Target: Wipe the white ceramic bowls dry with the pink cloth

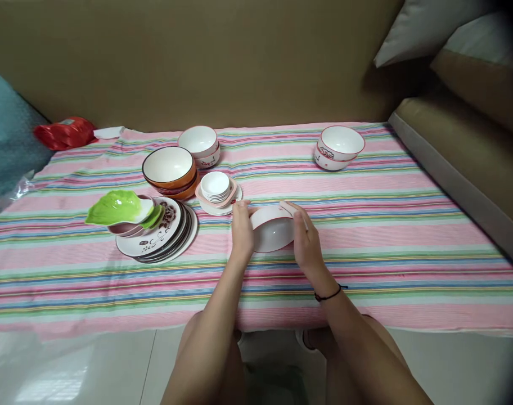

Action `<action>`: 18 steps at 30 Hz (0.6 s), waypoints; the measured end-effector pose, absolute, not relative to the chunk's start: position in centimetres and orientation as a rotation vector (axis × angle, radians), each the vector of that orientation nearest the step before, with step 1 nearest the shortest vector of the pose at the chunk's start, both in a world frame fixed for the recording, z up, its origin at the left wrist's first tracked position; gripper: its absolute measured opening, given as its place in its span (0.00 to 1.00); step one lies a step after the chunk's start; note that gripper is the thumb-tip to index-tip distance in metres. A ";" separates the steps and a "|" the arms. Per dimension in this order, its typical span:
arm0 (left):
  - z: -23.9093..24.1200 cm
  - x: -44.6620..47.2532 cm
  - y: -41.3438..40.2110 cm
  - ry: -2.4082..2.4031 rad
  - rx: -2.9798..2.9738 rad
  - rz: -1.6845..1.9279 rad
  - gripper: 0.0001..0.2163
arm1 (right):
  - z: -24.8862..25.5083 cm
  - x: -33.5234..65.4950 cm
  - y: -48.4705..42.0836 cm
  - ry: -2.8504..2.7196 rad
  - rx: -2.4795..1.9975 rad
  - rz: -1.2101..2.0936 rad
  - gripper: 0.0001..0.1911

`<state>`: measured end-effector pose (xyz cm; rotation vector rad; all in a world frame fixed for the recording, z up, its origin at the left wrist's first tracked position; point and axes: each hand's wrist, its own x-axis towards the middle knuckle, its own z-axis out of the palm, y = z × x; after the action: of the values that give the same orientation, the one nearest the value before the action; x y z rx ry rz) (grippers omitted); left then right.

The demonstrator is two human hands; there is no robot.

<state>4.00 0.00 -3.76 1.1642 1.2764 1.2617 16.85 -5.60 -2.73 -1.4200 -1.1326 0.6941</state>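
Note:
A white bowl (274,233) with a thin red rim is held between my two hands above the striped cloth, tilted so that its opening faces me. My left hand (242,229) grips its left side, and my right hand (306,236) grips its right side. Just beyond my left hand, a stack of small white dishes (215,184) sits on a pink dish and a white plate. Farther right and back, two white bowls with red rims (341,143) stand nested. The far side of the held bowl and some fingertips are hidden.
Left of my hands, a green leaf-shaped dish (117,207) tops a pile of plates (184,239). Orange bowls (172,169) and more white bowls (199,140) stand behind. A red bundle (66,133) lies far left. A sofa seat (463,163) borders the right.

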 end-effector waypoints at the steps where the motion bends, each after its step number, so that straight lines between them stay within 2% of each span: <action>1: -3.5 4.1 -0.3 1.253 1.176 1.260 0.22 | -2.7 17.0 -5.4 -1.110 -1.419 0.725 0.26; 5: -2.8 4.3 -1.3 1.156 1.342 1.266 0.20 | -2.4 17.8 -5.0 -1.145 -1.392 0.769 0.29; 13: -2.1 4.4 -1.7 1.151 1.578 1.162 0.22 | -0.2 17.6 -5.5 -1.671 -1.253 0.438 0.17; 18: -2.2 4.7 -1.6 1.165 1.501 1.147 0.22 | 0.2 17.7 -5.6 -1.738 -1.304 0.407 0.17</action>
<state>4.73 -1.61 -2.24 1.5006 1.1645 1.1466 17.73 -5.57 0.16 -1.3041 -1.7379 0.4068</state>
